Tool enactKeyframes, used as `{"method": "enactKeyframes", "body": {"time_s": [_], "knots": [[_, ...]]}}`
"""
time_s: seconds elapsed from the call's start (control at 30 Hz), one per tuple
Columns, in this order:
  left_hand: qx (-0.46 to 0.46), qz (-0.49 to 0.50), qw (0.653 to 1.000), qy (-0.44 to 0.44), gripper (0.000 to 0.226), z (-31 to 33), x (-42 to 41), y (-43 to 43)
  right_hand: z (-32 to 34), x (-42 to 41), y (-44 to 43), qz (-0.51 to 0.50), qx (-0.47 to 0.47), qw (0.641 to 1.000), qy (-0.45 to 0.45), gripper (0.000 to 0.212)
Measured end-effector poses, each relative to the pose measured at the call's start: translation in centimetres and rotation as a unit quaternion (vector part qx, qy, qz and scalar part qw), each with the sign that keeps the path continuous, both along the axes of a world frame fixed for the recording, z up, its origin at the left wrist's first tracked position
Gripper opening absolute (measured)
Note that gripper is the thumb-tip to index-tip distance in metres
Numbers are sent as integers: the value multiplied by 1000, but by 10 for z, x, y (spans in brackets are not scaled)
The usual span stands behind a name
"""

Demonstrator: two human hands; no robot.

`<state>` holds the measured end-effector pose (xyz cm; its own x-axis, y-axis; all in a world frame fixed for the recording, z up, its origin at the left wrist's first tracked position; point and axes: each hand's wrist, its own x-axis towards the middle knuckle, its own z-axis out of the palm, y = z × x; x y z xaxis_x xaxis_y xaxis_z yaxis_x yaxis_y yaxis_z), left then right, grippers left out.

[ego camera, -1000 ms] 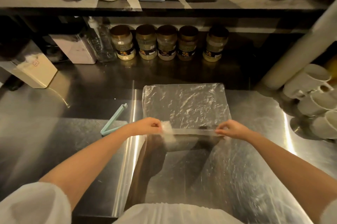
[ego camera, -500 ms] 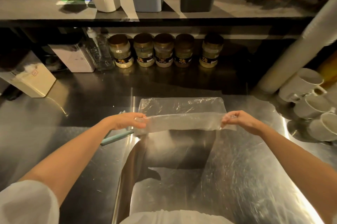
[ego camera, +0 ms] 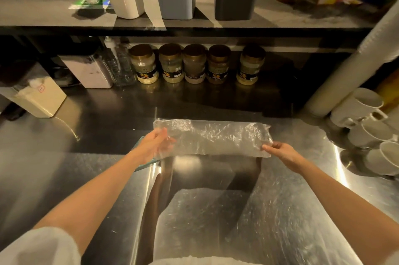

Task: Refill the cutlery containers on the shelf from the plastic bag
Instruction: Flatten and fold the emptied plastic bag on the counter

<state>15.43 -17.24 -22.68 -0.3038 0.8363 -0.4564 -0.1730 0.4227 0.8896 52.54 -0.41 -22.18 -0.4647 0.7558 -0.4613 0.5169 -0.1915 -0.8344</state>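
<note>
Clear plastic bag (ego camera: 213,138), folded, stretches between the hands: right hand (ego camera: 280,153) pinches its near corner; left hand (ego camera: 156,146) meets the other end, its grip too blurred to tell.

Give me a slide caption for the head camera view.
Clear plastic bag above the steel counter; right hand pinches its corner, left hand at the other end.

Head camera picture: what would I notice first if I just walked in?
The crinkly clear plastic bag, folded into a long strip over the shiny steel counter, with the left hand touching one end and the right hand pinching the other. Behind it, five brown-lidded glass jars line up under the shelf.
</note>
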Motion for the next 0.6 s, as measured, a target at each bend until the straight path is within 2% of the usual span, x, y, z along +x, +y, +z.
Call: {"method": "enactKeyframes", "body": {"time_s": [0.07,0.1,0.17,0.23,0.27,0.33,0.47,0.6], "knots": [[-5,-54,998,22,72,0,-4,-3,-3,-4,0,-41,38,998,20,20],[-5,-90,996,22,77,-5,-6,-5,-3,-6,0,-60,47,997,30,23],[-25,-135,990,32,66,-16,-10,-11,-4,-10,-1,-91,48,994,47,23],[-54,-119,989,63,26,-22,-7,-14,-8,-12,-2,-123,33,990,53,19],[-68,-97,990,72,17,-24,-3,-13,-13,-12,-1,-141,21,989,47,19],[-90,-56,990,89,15,-28,5,-10,-26,-11,-1,-165,0,986,24,25],[-153,-10,965,214,20,-35,12,3,-36,-11,-1,-206,-28,978,-16,30],[-215,-22,946,241,31,-37,12,7,-35,-9,-6,-184,-56,981,-32,27]]}}
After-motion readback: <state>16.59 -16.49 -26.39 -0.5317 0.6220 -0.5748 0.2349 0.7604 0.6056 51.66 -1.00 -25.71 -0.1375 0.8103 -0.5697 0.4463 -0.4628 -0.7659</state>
